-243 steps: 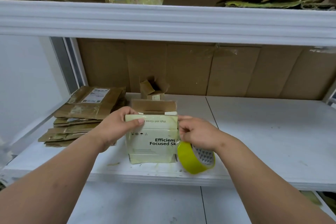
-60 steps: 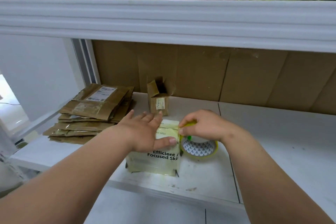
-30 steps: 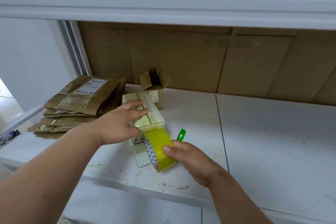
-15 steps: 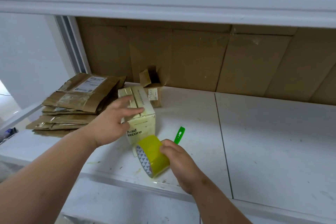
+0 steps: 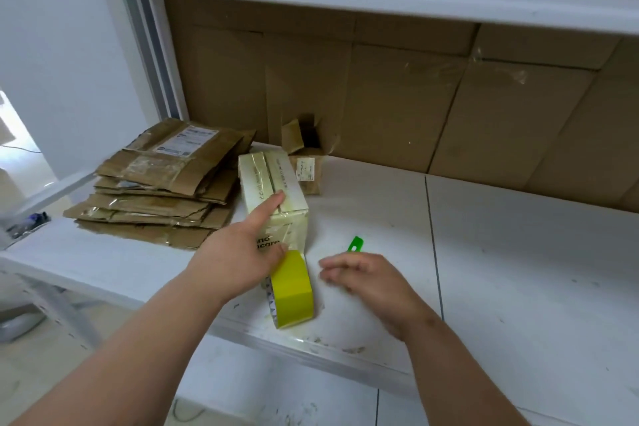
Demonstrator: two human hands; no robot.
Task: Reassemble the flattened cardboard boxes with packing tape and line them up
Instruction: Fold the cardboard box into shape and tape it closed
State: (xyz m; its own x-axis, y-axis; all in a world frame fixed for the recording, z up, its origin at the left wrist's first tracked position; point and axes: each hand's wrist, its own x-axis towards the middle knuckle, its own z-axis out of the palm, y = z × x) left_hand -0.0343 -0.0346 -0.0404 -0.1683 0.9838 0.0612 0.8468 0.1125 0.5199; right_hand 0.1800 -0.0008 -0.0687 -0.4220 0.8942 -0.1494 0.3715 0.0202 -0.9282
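Resting on the box [image 5: 273,190] top, left hand [image 5: 238,259] with fingers straight, tape roll [image 5: 292,289] upright between hands, right hand [image 5: 370,282] relaxed, holding nothing.

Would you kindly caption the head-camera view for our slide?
Left hand steadies a taped pale carton beside a yellow tape roll; right hand hovers open near it.

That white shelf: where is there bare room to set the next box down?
The shelf is bare right of the green cutter, back to the cardboard backing. The left is crowded: flattened stack, pale box, small brown box, tape roll.
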